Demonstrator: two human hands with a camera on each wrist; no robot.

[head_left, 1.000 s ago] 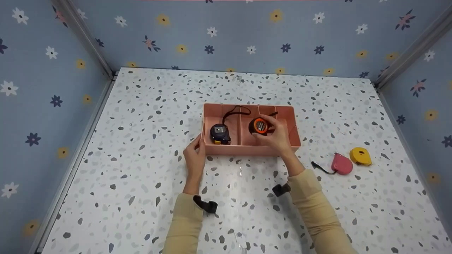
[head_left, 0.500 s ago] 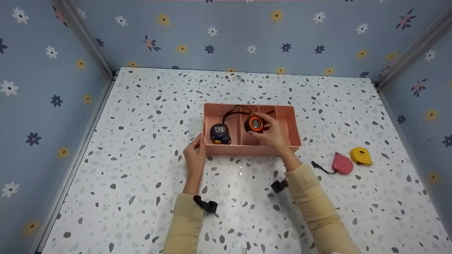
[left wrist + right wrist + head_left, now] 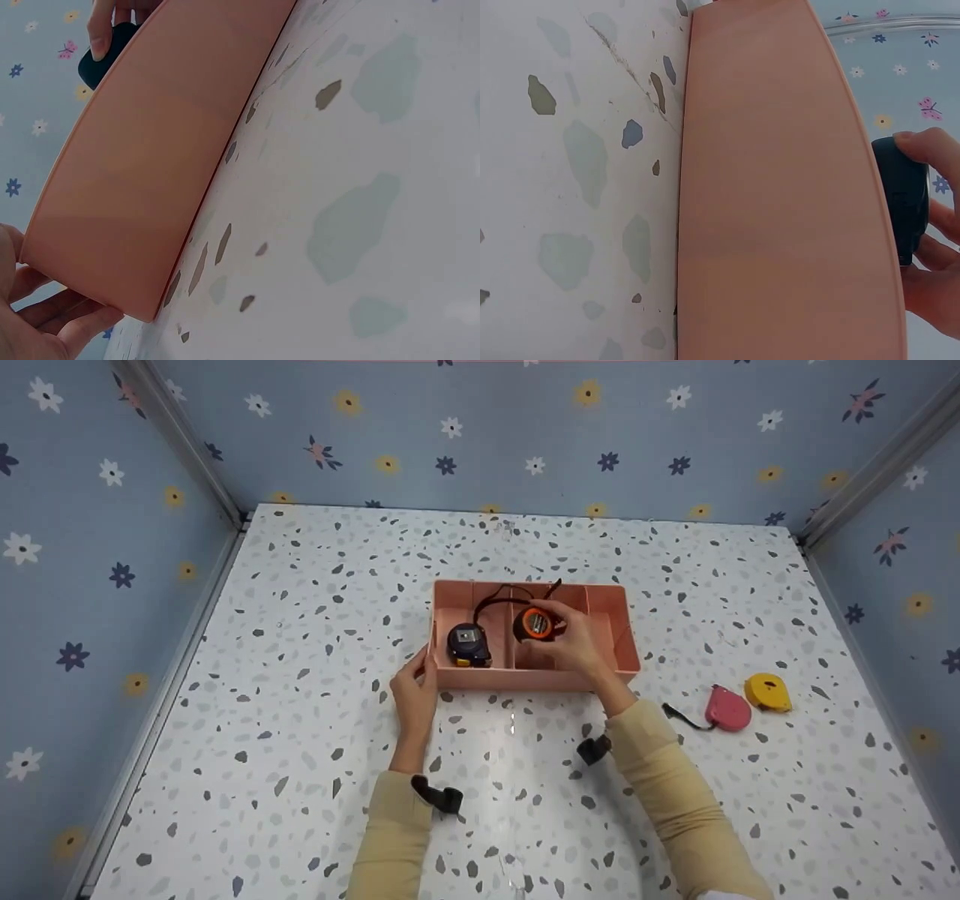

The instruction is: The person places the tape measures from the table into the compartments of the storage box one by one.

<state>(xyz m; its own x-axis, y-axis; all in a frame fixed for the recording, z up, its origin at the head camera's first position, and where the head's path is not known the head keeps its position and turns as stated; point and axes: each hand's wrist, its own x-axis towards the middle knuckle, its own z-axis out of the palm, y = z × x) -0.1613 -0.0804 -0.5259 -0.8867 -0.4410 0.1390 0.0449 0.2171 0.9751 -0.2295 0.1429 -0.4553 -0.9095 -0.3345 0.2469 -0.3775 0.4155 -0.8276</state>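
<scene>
The round black tape measure with an orange-ringed face (image 3: 538, 623) has been shifted left, close to the divider (image 3: 512, 652) of the pink plastic compartmented box (image 3: 472, 680). It is pinched between thumb and fingers of the right hand (image 3: 576, 641), partly above the rim; its release appears not yet made. The box's left end is touched by the left hand's (image 3: 415, 690) extended fingers.
</scene>
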